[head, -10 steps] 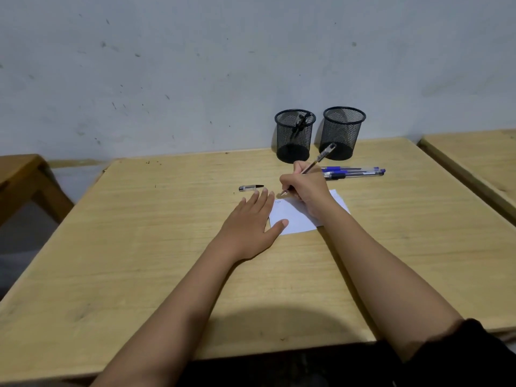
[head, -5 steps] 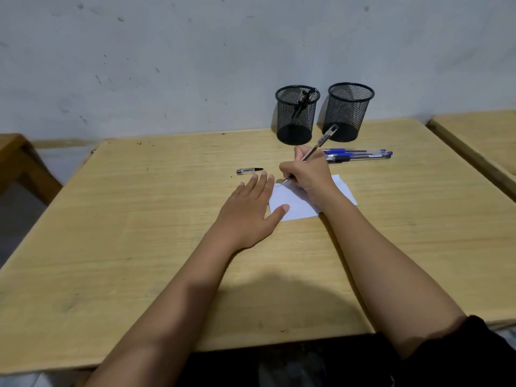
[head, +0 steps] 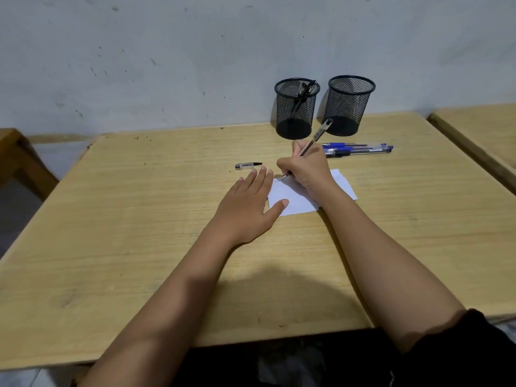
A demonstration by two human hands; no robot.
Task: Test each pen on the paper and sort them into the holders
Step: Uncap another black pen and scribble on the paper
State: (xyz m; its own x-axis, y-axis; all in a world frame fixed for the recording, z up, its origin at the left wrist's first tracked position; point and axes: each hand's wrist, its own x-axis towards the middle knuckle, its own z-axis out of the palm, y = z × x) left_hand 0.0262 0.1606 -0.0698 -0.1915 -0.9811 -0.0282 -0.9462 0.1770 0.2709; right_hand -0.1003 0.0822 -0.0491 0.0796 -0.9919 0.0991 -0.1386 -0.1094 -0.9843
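My right hand grips a clear black pen, its tip touching the top left corner of the white paper, where faint scribbles show. My left hand lies flat with fingers spread, its thumb pressing the paper's left edge. The pen's cap lies on the table just beyond my left fingers. Several blue and black pens lie side by side behind my right hand. Two black mesh holders stand at the wall: the left holder has a dark pen in it, the right holder looks empty.
The wooden table ends at a grey wall behind the holders. A second wooden table stands close on the right, and another wooden piece on the left.
The view has shifted a little. My right hand has kept the pen tip at the paper's corner with small movements; my left hand has stayed flat on the paper's edge.
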